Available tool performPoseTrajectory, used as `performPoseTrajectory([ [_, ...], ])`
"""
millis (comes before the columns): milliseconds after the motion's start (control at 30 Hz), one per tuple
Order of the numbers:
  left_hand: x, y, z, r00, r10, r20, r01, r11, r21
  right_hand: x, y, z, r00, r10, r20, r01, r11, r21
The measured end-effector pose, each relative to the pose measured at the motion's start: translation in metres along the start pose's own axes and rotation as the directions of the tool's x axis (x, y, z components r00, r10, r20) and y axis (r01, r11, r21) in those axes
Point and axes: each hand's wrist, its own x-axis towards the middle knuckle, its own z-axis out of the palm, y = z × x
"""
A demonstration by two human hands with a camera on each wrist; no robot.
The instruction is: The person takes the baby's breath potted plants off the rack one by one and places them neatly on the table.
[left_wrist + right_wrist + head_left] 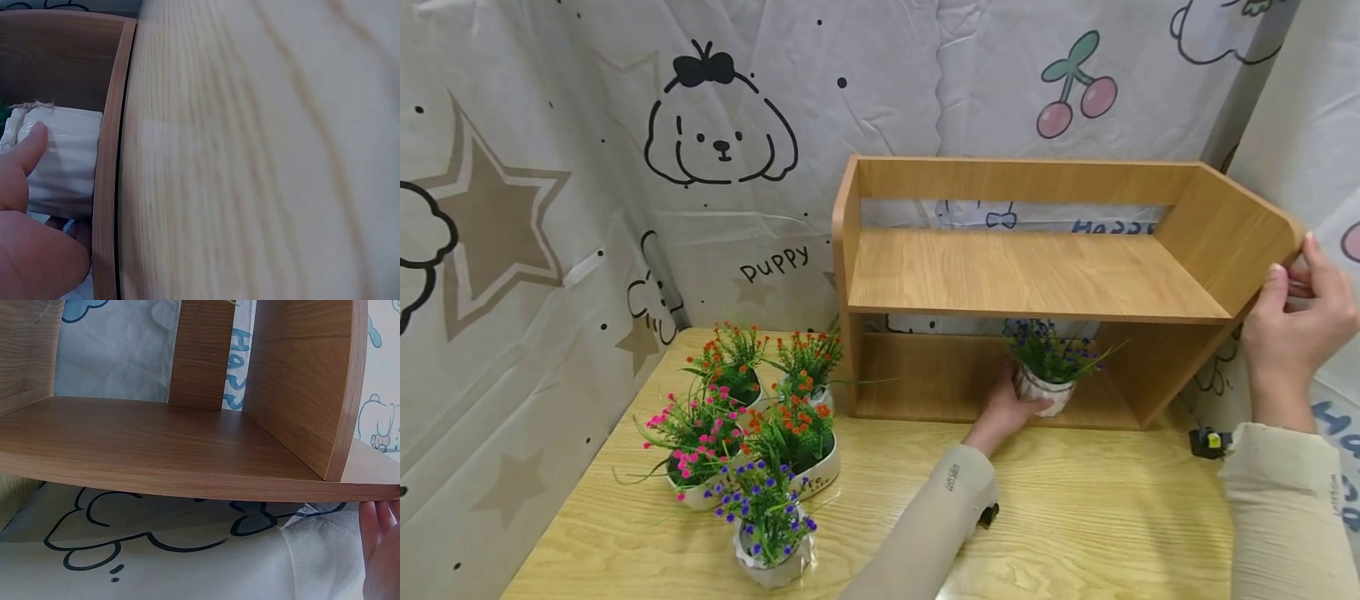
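Observation:
A white pot with blue-purple flowers (1047, 385) stands in the lower compartment of a wooden shelf (1030, 271). My left hand (1002, 404) grips this pot from its left side. In the left wrist view the thumb lies along the white pot (65, 159), and the other fingers are mostly hidden behind it. At the shelf's right side, my right hand (1303, 321) holds the front edge of the side panel between thumb and fingers. The right wrist view shows some fingers (370, 531) against the outer face of that panel.
Left of the shelf, several potted plants cluster on the wooden table: orange-red (793, 437), pink (696, 446) and blue-purple flowers (767, 521). A small black-and-yellow object (1208, 442) lies near the shelf's right foot. Printed white curtains (880, 100) hang behind and at the sides.

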Motion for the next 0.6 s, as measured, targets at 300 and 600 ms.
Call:
performPoseTrajectory([
  [300, 0.0, -0.001, 0.0, 0.982, 0.106, -0.159, -0.113, 0.993, -0.035, 0.0, -0.001, 0.0, 1.0, 0.003, -0.009, -0.003, 1.0, 0.015],
  [600, -0.008, 0.005, 0.005, 0.968, 0.061, -0.243, -0.072, 0.997, -0.038, -0.009, -0.032, -0.01, 1.0, 0.018, -0.005, -0.018, 0.999, 0.038],
])
